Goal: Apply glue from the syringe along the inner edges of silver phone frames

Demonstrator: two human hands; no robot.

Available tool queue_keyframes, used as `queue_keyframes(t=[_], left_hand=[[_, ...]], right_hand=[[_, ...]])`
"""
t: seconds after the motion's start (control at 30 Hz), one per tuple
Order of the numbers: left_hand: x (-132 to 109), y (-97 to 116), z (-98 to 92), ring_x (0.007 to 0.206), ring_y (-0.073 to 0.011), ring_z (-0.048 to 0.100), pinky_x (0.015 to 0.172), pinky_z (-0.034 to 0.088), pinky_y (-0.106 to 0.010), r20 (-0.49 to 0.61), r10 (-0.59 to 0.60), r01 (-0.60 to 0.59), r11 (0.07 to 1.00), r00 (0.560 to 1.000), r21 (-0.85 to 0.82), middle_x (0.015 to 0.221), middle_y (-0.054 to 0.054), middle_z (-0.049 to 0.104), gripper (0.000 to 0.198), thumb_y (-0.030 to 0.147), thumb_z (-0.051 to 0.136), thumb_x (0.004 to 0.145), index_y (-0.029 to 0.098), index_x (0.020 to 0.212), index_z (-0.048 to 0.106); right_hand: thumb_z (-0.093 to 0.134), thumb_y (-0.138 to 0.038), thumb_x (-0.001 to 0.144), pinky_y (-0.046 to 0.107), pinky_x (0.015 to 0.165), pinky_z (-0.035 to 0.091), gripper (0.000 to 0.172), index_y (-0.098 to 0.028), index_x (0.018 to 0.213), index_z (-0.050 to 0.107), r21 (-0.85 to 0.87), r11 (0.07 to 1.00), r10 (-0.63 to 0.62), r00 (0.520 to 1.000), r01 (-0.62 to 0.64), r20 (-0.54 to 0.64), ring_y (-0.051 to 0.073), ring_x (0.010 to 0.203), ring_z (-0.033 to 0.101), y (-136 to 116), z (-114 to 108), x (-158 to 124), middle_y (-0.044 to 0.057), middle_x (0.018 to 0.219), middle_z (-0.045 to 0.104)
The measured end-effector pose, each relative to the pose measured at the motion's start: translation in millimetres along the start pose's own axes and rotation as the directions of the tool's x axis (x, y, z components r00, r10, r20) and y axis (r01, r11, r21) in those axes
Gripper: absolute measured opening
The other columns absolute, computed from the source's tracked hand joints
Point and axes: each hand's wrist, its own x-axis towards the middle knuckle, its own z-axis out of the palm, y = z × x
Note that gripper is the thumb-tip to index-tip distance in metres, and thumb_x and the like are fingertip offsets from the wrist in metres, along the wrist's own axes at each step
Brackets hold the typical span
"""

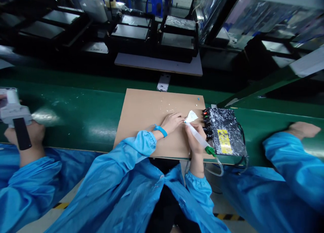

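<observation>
My right hand is closed around a clear dispensing syringe, held slanted with its tip up and to the left. A green cap with a clear air hose is fitted to its back end. My left hand, with a blue wrist band on the wrist, lies over the brown board. Its fingertips are pressed together at the syringe tip and at the left corner of a crumpled white tissue. The exact contact there is too small to see.
A black, white-spattered control box with a yellow label stands right of the board. Beyond the board lies a phone-shaped part. Black trays stand on a shelf behind. Co-workers' arms flank me; the left one's hand holds a grey-white tool.
</observation>
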Motion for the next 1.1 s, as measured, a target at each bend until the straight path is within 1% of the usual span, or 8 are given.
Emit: queue_keyframes(t=[0.2, 0.33, 0.5, 0.7, 0.87, 0.93, 1.0, 1.1], left_hand=[[2, -4, 0.6, 0.11, -0.021, 0.075, 0.098, 0.057, -0.035, -0.018, 0.061, -0.061, 0.998, 0.998, -0.031, 0.122, -0.008, 0.079, 0.021, 0.025, 0.064, 0.116, 0.023, 0.12, 0.084], [2, -3, -0.3, 0.11, -0.0203, 0.074, 0.096, 0.056, -0.034, -0.027, 0.108, -0.109, 0.993, 0.994, -0.037, 0.121, -0.007, 0.08, 0.02, 0.027, 0.063, 0.117, 0.021, 0.117, 0.082], [1, -4, 1.0, 0.11, -0.0213, 0.073, 0.095, 0.055, -0.036, -0.044, 0.235, -0.236, 0.972, 0.971, 0.003, 0.119, -0.009, 0.08, 0.023, 0.026, 0.059, 0.118, 0.019, 0.114, 0.081], [4, 1, -3.9, 0.111, -0.0233, 0.074, 0.096, 0.057, -0.038, 0.022, 0.291, -0.291, 0.956, 0.956, -0.025, 0.12, -0.012, 0.081, 0.019, 0.018, 0.064, 0.114, 0.015, 0.116, 0.083], [10, 7, -11.8, 0.109, -0.0164, 0.076, 0.097, 0.059, -0.029, 0.052, 0.302, -0.305, 0.949, 0.952, 0.073, 0.125, -0.006, 0.083, 0.016, 0.021, 0.073, 0.111, 0.023, 0.116, 0.088], [14, 5, -11.9, 0.113, -0.0172, 0.077, 0.1, 0.059, -0.029, 0.061, 0.335, -0.339, 0.939, 0.94, 0.067, 0.127, -0.007, 0.083, 0.023, 0.021, 0.066, 0.115, 0.022, 0.117, 0.089], [16, 2, -12.5, 0.116, -0.0186, 0.078, 0.102, 0.059, -0.03, 0.091, 0.344, -0.352, 0.932, 0.934, 0.087, 0.132, -0.007, 0.083, 0.03, 0.022, 0.059, 0.117, 0.024, 0.12, 0.089], [16, 2, -14.8, 0.12, -0.0178, 0.077, 0.106, 0.059, -0.029, 0.142, 0.363, -0.378, 0.922, 0.921, 0.09, 0.144, -0.003, 0.08, 0.04, 0.023, 0.05, 0.119, 0.028, 0.123, 0.09]], right_hand=[[0.087, -0.068, 0.09, 0.038, 0.073, 0.06, 0.05, -0.02, 0.099, 0.074, 0.137, 0.991, 0.012, 1.0, -0.009, -0.02, 0.028, 0.078, 0.074, 1, -6, 3, 0.009, 0.089, 0.079], [0.089, -0.067, 0.09, 0.03, 0.062, 0.052, 0.049, -0.021, 0.095, 0.071, 0.213, 0.973, 0.093, 0.996, -0.09, -0.003, 0.022, 0.065, 0.068, 2, -10, 3, 0.005, 0.077, 0.075], [0.089, -0.061, 0.088, 0.026, 0.055, 0.044, 0.044, -0.023, 0.087, 0.066, 0.27, 0.955, 0.13, 0.991, -0.122, -0.011, 0.018, 0.057, 0.06, -2, -13, 4, 0.001, 0.07, 0.07], [0.092, -0.069, 0.081, 0.026, 0.054, 0.043, 0.054, -0.022, 0.082, 0.065, 0.219, 0.964, 0.151, 0.988, -0.152, 0.023, 0.018, 0.056, 0.058, -2, -22, 5, 0.001, 0.065, 0.067], [0.096, -0.073, 0.075, 0.025, 0.052, 0.042, 0.06, -0.021, 0.085, 0.069, 0.165, 0.966, 0.193, 0.979, -0.201, 0.06, 0.017, 0.057, 0.056, 1, -37, 11, 0.004, 0.069, 0.069], [0.098, -0.076, 0.071, 0.026, 0.046, 0.037, 0.062, -0.022, 0.089, 0.072, 0.114, 0.961, 0.244, 0.966, -0.253, 0.087, 0.017, 0.053, 0.052, -1, -42, 14, 0.004, 0.069, 0.069], [0.099, -0.08, 0.067, 0.029, 0.041, 0.035, 0.064, -0.025, 0.089, 0.075, 0.071, 0.967, 0.236, 0.965, -0.245, 0.112, 0.019, 0.05, 0.05, -6, -46, 15, 0.005, 0.066, 0.066], [0.095, -0.082, 0.07, 0.036, 0.037, 0.038, 0.053, -0.036, 0.091, 0.08, 0.001, 0.971, 0.237, 0.962, -0.239, 0.137, 0.027, 0.053, 0.058, -8, -51, 14, 0.011, 0.076, 0.07]])
